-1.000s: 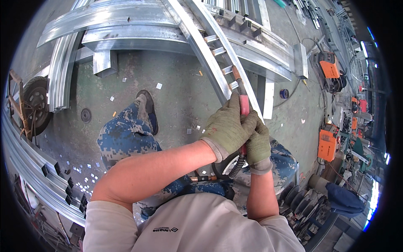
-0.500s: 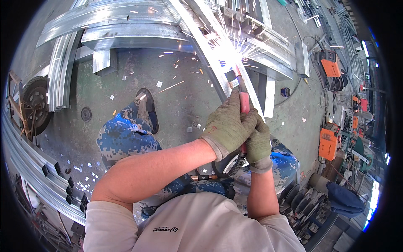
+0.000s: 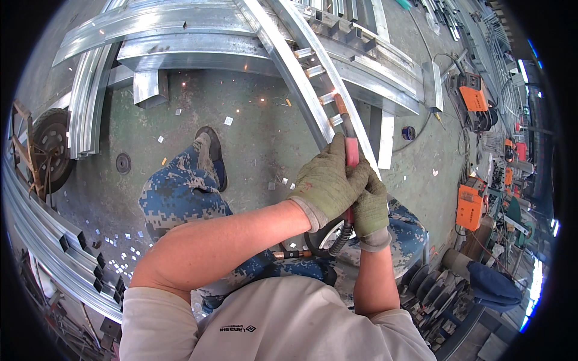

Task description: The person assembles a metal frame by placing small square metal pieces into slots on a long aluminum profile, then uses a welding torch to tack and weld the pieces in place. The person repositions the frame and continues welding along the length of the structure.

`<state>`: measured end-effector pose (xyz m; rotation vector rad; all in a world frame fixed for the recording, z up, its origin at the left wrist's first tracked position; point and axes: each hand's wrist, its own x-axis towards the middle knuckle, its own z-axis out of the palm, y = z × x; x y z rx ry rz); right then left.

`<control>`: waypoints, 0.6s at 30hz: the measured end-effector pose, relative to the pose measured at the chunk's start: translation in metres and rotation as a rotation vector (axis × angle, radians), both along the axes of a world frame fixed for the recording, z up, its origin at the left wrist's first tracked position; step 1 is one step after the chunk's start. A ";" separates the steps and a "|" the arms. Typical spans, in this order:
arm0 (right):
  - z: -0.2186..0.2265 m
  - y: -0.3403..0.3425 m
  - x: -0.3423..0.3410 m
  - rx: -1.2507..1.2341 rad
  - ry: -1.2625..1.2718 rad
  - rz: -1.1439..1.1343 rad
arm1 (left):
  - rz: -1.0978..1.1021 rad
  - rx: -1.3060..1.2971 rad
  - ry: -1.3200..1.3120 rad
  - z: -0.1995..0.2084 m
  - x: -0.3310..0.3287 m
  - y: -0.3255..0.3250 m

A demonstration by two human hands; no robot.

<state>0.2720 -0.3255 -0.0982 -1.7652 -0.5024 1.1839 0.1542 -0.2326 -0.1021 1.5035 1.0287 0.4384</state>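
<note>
A welding torch [image 3: 351, 151] with a red handle and a copper-coloured nozzle is held by both my hands, each in a green work glove. My left hand [image 3: 327, 182] is closed at the handle's left side. Lower on the right, my right hand [image 3: 371, 206] is closed around the handle, with its fingers partly hidden. The nozzle points away from me, its tip by a short crosspiece between two long rails of a ladder-like metal frame [image 3: 293, 73]. A small bright glow shows at that joint. The torch's ribbed black cable runs down below my hands.
Long metal beams [image 3: 198, 51] lie crosswise beneath the frame. Stacked channel profiles [image 3: 57, 240] and a wheel [image 3: 51, 150] are at left. Orange welding machines [image 3: 473, 93] stand at right with cables. Small metal offcuts [image 3: 123, 256] litter the green floor.
The bright welding arc and its spray of sparks have gone out, leaving a small glow and a few floating sparks. The crosspieces now show clearly. My hands have hardly moved.
</note>
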 end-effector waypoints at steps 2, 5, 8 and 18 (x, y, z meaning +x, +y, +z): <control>0.001 0.002 -0.001 -0.008 -0.003 -0.010 | 0.004 -0.012 0.000 -0.004 0.001 0.000; 0.002 0.007 -0.002 0.002 -0.021 0.019 | 0.035 0.003 0.011 -0.006 0.002 0.000; -0.001 0.009 -0.001 0.039 -0.104 0.073 | 0.013 -0.031 0.050 -0.004 0.002 0.003; 0.009 0.009 -0.009 -0.037 -0.015 0.001 | -0.022 -0.030 0.019 -0.001 -0.001 0.001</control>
